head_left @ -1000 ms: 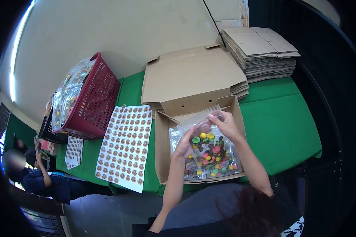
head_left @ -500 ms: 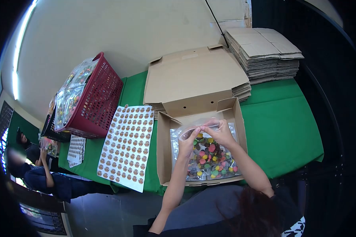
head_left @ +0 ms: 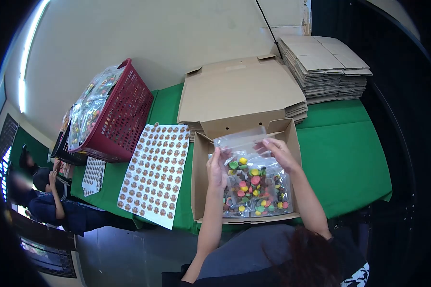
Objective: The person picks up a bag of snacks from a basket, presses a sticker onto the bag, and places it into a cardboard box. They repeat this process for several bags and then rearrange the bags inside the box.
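A clear plastic bag [head_left: 242, 141] of coloured round candies hangs between my two hands, over an open cardboard box [head_left: 198, 182]. At its left top edge my left hand [head_left: 217, 167] grips the plastic. My right hand [head_left: 278, 154] pinches the right top corner between thumb and fingers. The bag's top is spread flat, with candies in its lower part. Below it, more clear bags of candies [head_left: 268, 208] lie in the box.
Left of the box lies a sticker sheet [head_left: 154, 172]. A red basket [head_left: 124, 107] holds bagged candies. Behind are flat cardboard boxes [head_left: 239, 91] and a cardboard stack [head_left: 328, 67] on the green cloth [head_left: 340, 158]. Two people [head_left: 57, 205] are at the far left.
My hands have moved apart, and the bag's top, bunched and rounded earlier, is now stretched flat between them. The view has shifted slightly.
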The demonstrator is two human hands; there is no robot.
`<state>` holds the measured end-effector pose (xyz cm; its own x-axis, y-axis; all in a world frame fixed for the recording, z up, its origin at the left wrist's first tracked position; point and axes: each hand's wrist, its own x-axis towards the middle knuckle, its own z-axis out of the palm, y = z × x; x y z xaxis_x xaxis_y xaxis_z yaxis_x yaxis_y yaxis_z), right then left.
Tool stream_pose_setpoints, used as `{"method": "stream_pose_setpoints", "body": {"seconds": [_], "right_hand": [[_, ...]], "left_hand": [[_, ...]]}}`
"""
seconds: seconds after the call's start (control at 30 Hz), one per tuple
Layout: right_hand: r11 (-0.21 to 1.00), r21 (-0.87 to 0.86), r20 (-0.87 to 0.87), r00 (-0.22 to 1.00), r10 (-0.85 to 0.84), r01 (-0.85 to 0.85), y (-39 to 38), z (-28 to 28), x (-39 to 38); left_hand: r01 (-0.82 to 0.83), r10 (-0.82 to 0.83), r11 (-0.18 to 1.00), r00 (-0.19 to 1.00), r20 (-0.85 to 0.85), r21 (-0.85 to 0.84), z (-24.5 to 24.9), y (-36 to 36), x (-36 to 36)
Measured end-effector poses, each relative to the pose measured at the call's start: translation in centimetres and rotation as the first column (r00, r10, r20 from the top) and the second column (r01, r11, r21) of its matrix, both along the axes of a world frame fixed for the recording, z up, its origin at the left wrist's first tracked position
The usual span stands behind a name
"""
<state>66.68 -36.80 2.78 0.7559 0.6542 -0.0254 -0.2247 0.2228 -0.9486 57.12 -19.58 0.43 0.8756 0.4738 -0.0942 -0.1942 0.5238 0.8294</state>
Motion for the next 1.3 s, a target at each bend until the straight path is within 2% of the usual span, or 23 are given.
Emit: {"method": "stream_pose_setpoints", "body": {"seconds": [0.07,0.2,0.23,0.27,0.3,0.33,0.4,0.47,0.53,0.57,0.6,0.67,0.7,0.73,0.77,0.8,0.83,0.87,0.9,1.0,1.17,1.27,1.3], "right_hand": [[0.989,-0.103,0.09,0.989,0.114,-0.105,-0.7,-0.4,-0.3],[0.94,-0.246,0.28,0.91,0.304,-0.239,-0.8,-1.1,-0.4],[0.964,-0.176,0.279,0.929,0.243,-0.2,-0.5,-1.6,0.0],[0.964,-0.175,0.281,0.928,0.244,-0.2,-0.4,-1.6,0.1],[0.994,-0.104,0.234,0.97,0.067,-0.044,-0.3,-1.1,0.0],[0.992,-0.043,0.173,0.979,-0.11,0.119,-0.2,-0.8,0.0],[0.988,-0.006,0.199,0.969,-0.147,0.151,0.0,-0.9,0.1],[0.986,-0.068,0.348,0.93,-0.121,0.154,0.3,-1.2,-0.3],[0.988,0.079,0.206,0.972,0.114,-0.133,1.1,-0.7,-1.9],[0.985,-0.044,0.414,0.894,0.17,-0.167,1.5,-0.4,-2.3],[0.96,-0.243,0.524,0.814,0.251,-0.139,1.5,-0.5,-2.3],[0.997,-0.013,0.511,0.858,-0.055,0.072,2.4,-0.7,-3.2],[0.997,-0.01,0.511,0.858,-0.059,0.075,2.4,-0.7,-3.2],[0.919,-0.103,0.699,0.685,-0.206,0.381,2.3,-0.7,-3.0],[0.744,-0.117,0.857,0.445,-0.259,0.658,2.1,-0.7,-2.8],[0.746,-0.115,0.859,0.443,-0.257,0.656,2.1,-0.8,-2.7],[0.859,-0.221,0.54,0.792,-0.286,0.461,2.1,-1.1,-2.6],[0.949,-0.214,0.109,0.971,-0.21,0.23,2.1,-1.4,-2.6],[0.99,-0.118,-0.067,0.994,-0.084,0.075,2.0,-1.5,-2.5],[0.996,0.067,-0.141,0.988,0.067,-0.058,2.8,-1.4,-3.6],[0.982,0.054,-0.222,0.961,-0.165,0.181,2.3,-0.8,-2.5],[0.986,0.063,-0.161,0.977,-0.139,0.151,2.1,-1.6,-3.2],[0.998,-0.016,-0.183,0.981,-0.068,0.066,1.8,-0.5,-3.8]], "left_hand": [[-0.091,0.096,0.964,0.995,0.008,-0.25,-0.4,1.0,-0.1],[-0.072,0.092,0.963,0.994,0.065,-0.259,-0.2,1.1,0.0],[-0.073,0.094,0.963,0.993,0.067,-0.259,-0.4,0.9,0.0],[-0.241,0.241,0.964,0.97,-0.012,-0.112,-0.7,0.5,0.2],[-0.39,0.392,0.92,0.917,-0.067,0.049,-0.8,0.3,0.2],[-0.39,0.393,0.919,0.917,-0.064,0.048,-0.7,0.2,0.1],[-0.126,0.114,0.971,0.991,0.067,0.205,0.0,-0.2,-0.3],[0.165,-0.165,0.986,0.985,0.048,0.0,1.7,-2.0,-0.8],[0.416,-0.399,0.908,0.895,0.199,-0.052,0.3,-2.5,-0.7],[0.351,-0.351,0.936,0.935,0.043,0.0,0.3,-2.6,-0.5],[0.29,-0.282,0.955,0.952,-0.122,0.059,0.2,-2.6,-0.5],[0.226,-0.21,0.97,0.964,-0.161,0.091,-1.5,-1.8,-0.2],[0.246,-0.25,0.968,0.963,-0.096,-0.052,-1.2,-1.2,-0.3],[0.271,-0.28,0.943,0.96,-0.021,-0.194,-0.8,-0.8,0.0],[0.169,-0.164,0.957,0.986,0.037,-0.235,-0.5,-1.2,0.1],[0.167,-0.162,0.958,0.986,0.042,-0.235,-0.5,-1.1,0.2],[0.141,-0.117,0.945,0.988,0.098,-0.294,-0.6,-1.0,0.2],[0.121,-0.071,0.928,0.986,0.153,-0.352,-0.5,-0.8,0.3],[0.125,-0.072,0.928,0.984,0.161,-0.35,0.2,-0.8,0.6],[0.176,-0.099,0.931,0.965,0.242,-0.32,1.9,-1.4,0.3],[0.136,-0.111,0.985,0.972,0.208,-0.111,1.3,-2.0,0.4],[0.046,-0.029,0.99,0.991,0.129,-0.134,0.3,-1.7,0.5],[0.142,-0.121,0.976,0.984,0.13,-0.165,0.2,-1.0,0.3]]}}
